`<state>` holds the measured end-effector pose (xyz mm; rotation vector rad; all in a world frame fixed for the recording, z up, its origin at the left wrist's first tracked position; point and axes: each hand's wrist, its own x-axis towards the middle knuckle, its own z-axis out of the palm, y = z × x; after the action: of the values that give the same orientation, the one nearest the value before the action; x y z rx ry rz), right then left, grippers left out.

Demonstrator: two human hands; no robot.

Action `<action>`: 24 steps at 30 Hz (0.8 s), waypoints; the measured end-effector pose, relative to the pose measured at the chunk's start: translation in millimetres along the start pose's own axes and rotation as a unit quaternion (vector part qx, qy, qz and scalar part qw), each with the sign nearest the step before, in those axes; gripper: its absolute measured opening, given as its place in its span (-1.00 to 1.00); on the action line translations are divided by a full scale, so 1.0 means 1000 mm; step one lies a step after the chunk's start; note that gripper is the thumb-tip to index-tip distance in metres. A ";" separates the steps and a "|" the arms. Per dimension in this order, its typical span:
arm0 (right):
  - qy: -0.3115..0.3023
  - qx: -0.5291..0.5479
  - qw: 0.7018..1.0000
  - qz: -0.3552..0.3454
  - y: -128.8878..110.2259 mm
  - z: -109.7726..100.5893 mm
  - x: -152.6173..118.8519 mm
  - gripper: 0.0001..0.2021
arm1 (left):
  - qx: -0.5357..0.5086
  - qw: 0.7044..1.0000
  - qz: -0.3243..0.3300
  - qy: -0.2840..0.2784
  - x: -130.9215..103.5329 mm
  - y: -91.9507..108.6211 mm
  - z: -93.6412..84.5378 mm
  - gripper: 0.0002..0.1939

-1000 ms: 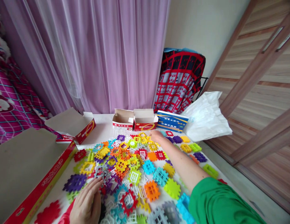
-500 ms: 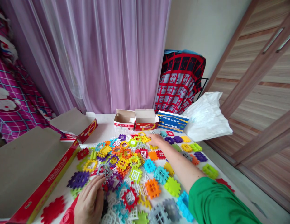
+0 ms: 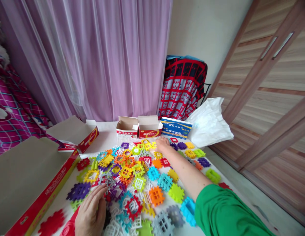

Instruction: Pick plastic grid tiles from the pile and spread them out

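Many toothed plastic pieces lie in a loose heap on the white table [image 3: 103,131]. At the heap's far right edge, my right hand [image 3: 162,144] reaches over the pieces with its fingers at a yellow piece [image 3: 153,146]; its fingertips are too small to make out a grip. My left hand [image 3: 92,209], with a red band at the wrist, rests at the heap's near left, fingers together and curved, beside purple pieces [image 3: 118,190]; its palm side is hidden. An orange window piece [image 3: 156,195] and a lime piece [image 3: 176,192] lie between my arms.
A large open carton [image 3: 51,190] stands at the left, a smaller open box [image 3: 89,139] behind it. Along the back are two small open boxes [image 3: 127,126] [image 3: 149,127], a blue box [image 3: 176,127] and a white bag [image 3: 208,124]. Wardrobe doors [image 3: 265,85] are at the right.
The whole view has shifted slightly, so the table's contents appear farther left. My right hand stays by the yellow pieces, and my left hand remains beside the heap.
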<state>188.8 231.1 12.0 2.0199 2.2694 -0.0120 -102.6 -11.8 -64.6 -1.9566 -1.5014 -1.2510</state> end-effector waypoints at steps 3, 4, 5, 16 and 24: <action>0.009 0.002 1.000 -0.005 0.024 -0.005 -0.015 -0.49 | -0.005 1.000 -0.001 0.004 0.000 -0.002 0.001 -0.79; 0.010 0.004 1.000 -0.008 0.036 -0.006 -0.021 -0.48 | -0.005 1.000 -0.002 0.006 0.000 -0.002 0.002 -0.79; 0.011 0.005 1.000 -0.011 0.051 -0.006 -0.028 -0.48 | -0.007 1.000 -0.002 0.007 0.000 -0.003 0.002 -0.79; -0.006 0.001 1.000 0.007 0.213 0.004 -0.078 -0.39 | -0.001 1.000 0.023 0.002 0.000 -0.007 0.004 -0.75; -0.032 0.009 0.999 -0.018 0.218 0.024 -0.059 -0.38 | 0.017 0.999 0.042 -0.021 -0.003 -0.014 0.007 -0.73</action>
<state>413.2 196.3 6.8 1.9574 2.2743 -0.0972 -112.2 -3.6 -74.1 -2.0132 -1.4341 -1.1484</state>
